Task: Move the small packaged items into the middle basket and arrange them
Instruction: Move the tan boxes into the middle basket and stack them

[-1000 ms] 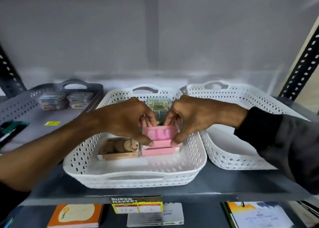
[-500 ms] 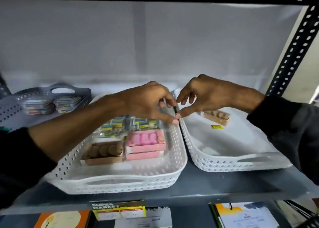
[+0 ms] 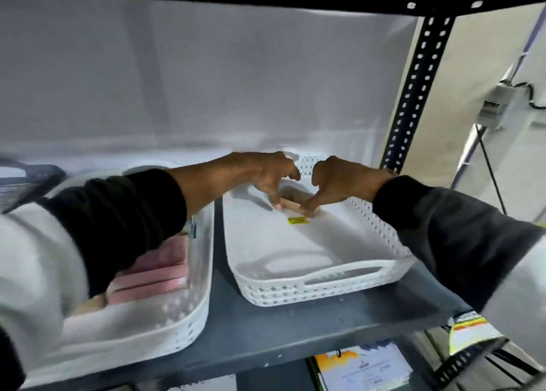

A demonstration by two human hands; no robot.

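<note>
My left hand [image 3: 266, 174] and my right hand [image 3: 336, 183] reach into the right white basket [image 3: 310, 284]. Their fingertips pinch the two ends of a small tan packaged item [image 3: 291, 205] lying on the basket floor, mostly hidden by the fingers. The middle white basket [image 3: 189, 316] sits to the left. It holds stacked pink packs [image 3: 156, 275] and a tan pack [image 3: 91, 305], largely covered by my left sleeve.
A small yellow label [image 3: 298, 220] lies on the right basket's floor just in front of the item. A black perforated shelf post [image 3: 413, 95] stands at the right. The grey basket [image 3: 26, 180] is at the far left. Price tags and booklets sit below the shelf edge.
Both hands left the pink packs in the middle basket, moved right over the rim, and came down onto the tan item in the right basket. The view swung right.
</note>
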